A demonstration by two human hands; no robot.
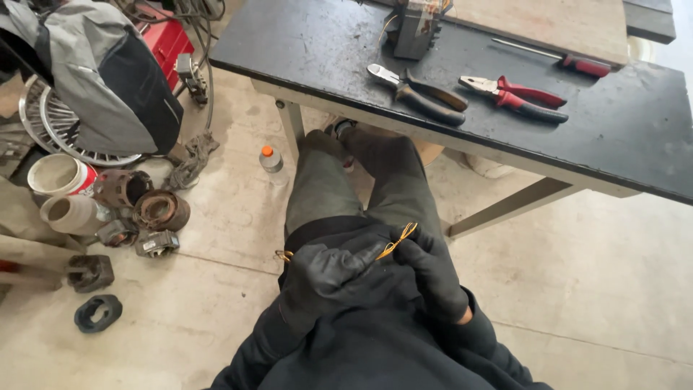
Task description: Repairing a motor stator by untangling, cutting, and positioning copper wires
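Both gloved hands sit over the lap: left hand point(328, 271) and right hand point(433, 271) have fingers pinched shut on a thin copper wire point(397, 240), below the dark worktop point(303, 43) edge.

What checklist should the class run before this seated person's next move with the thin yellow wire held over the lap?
1. Both hands gloved: ok, left hand and right hand wear dark gloves.
2. Thin yellow wire gripped by both hands: ok.
3. Black-handled cutters within reach on the black tabletop: cannot tell.
4. Red-handled pliers lying flat: ok.
5. Floor free of trip hazards: not ok, small plastic bottle by the knee.
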